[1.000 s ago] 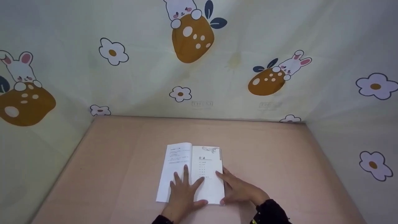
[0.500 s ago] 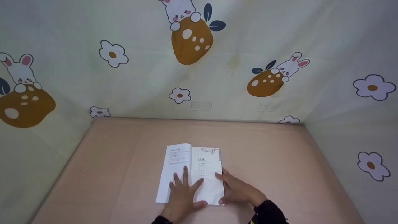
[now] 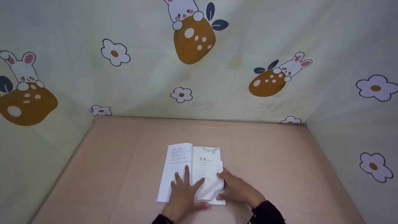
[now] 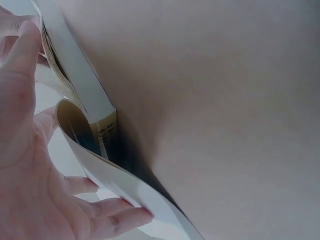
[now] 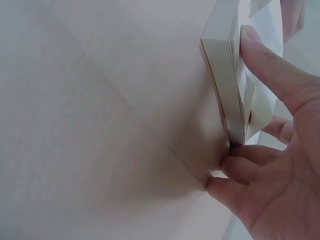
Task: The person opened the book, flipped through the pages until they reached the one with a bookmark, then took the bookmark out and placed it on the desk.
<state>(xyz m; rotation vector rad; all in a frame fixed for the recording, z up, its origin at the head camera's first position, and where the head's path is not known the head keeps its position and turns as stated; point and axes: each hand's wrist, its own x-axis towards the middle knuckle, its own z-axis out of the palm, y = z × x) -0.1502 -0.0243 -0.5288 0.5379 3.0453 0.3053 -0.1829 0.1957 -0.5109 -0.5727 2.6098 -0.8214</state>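
Observation:
An open book (image 3: 206,152) lies on the table, with printed text on both visible pages. My left hand (image 3: 183,193) rests across its middle, fingers spread over the left page and the fold. In the left wrist view, the turned-back cover and pages (image 4: 135,187) curve away from the spine under these fingers. At the right edge, my right hand (image 3: 241,189) has its thumb and forefinger on the right page (image 3: 210,189), whose lower part is buckled up. The right wrist view shows the thumb on the page edges and the other fingers bent beside the book block (image 5: 223,85).
The pinkish-tan table (image 3: 124,161) reaches to a pale fabric backdrop (image 3: 149,77) printed with rabbits and flowers. This fabric also stands along the left and right sides.
The right page's lower corner has lifted and buckled inward. The right hand's thumb has moved slightly left and up from the book's corner. The left hand stays in place.

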